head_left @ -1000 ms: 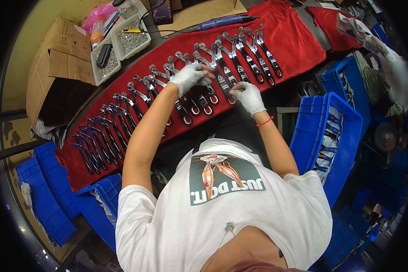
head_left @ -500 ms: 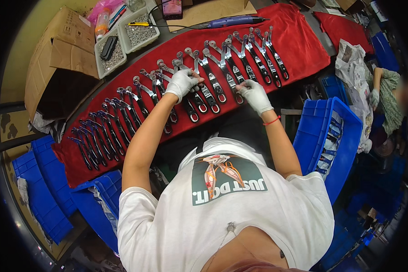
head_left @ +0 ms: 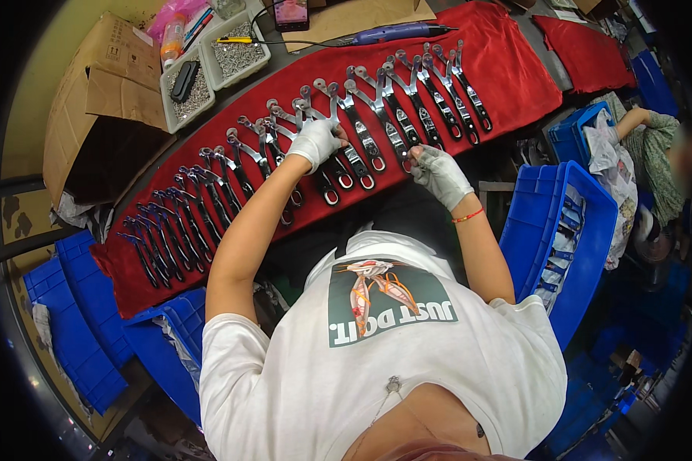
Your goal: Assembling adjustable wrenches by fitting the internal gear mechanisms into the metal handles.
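A long row of forked, shiny metal hand tools (head_left: 364,142) with black handles lies on a red cloth (head_left: 507,69), their looped ends toward me. My left hand (head_left: 314,146), in a white glove with bare fingertips, is over the middle of the row with thumb and fingers pinched together. Whatever it grips is hidden. To its right, my right hand (head_left: 443,178) wears the same kind of glove. Its fingertips are closed beside the near end of one black handle (head_left: 397,144); anything small between them cannot be made out.
Small metal parts fill two white trays (head_left: 242,61) at the back left, beside a cardboard box (head_left: 123,96). A blue corded pen-like tool (head_left: 396,34) lies along the back. Blue crates (head_left: 534,215) flank me, the right one holding wrapped pieces. A person (head_left: 653,154) works at far right.
My right hand has drawn slightly right and toward me, turning at the wrist. My left hand has shifted only a little. At far right, the other person's arm has moved and a blue crate shows there.
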{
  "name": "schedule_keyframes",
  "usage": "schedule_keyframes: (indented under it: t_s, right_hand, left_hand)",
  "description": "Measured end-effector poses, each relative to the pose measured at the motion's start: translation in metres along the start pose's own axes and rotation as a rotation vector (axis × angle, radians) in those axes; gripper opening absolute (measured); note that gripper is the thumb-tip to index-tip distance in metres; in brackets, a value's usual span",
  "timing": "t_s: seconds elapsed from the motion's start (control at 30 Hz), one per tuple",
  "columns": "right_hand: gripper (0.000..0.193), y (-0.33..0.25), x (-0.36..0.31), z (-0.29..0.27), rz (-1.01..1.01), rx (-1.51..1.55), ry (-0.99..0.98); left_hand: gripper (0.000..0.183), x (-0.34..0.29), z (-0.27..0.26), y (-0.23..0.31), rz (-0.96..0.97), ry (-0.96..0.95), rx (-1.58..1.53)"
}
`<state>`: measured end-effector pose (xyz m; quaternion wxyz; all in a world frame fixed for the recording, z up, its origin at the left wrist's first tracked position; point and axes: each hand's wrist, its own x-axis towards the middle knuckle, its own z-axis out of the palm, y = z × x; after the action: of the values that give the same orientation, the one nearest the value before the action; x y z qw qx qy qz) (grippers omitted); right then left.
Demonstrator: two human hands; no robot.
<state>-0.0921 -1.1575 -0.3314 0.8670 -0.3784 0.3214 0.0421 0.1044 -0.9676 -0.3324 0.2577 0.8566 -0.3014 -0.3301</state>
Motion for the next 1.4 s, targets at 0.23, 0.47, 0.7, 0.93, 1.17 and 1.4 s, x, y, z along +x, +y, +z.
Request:
schedule_keyframes:
  t_s: [0.23, 0.47, 0.7, 0.93, 1.17, 1.4]
  right_hand:
    - [0.015, 0.002, -0.001, 0.018, 0.009, 0.033, -0.076]
    - [0.019, 0.008, 0.015, 0.031, 0.064, -0.094, -0.14]
    - [0.023, 0.001, 0.025, 0.041, 0.042, -0.208, -0.135]
    - [0.024, -0.005, 0.021, 0.045, 0.055, -0.217, -0.115]
    - [0.009, -0.008, 0.015, 0.046, 0.065, -0.242, -0.06]
    - [0.012, -0.007, 0.023, 0.037, 0.016, -0.284, -0.007]
  left_hand:
    - [0.015, 0.016, -0.006, 0.0, -0.038, -0.066, 0.121]
    - [0.018, 0.014, -0.006, -0.002, -0.017, -0.083, 0.144]
    - [0.021, -0.008, -0.024, -0.022, -0.121, -0.097, -0.607]
    - [0.011, -0.025, -0.03, -0.03, -0.182, 0.017, -0.661]
    - [0.02, -0.017, -0.022, -0.034, -0.127, 0.058, -0.199]
    - [0.021, -0.003, -0.028, -0.033, -0.124, -0.018, 0.133]
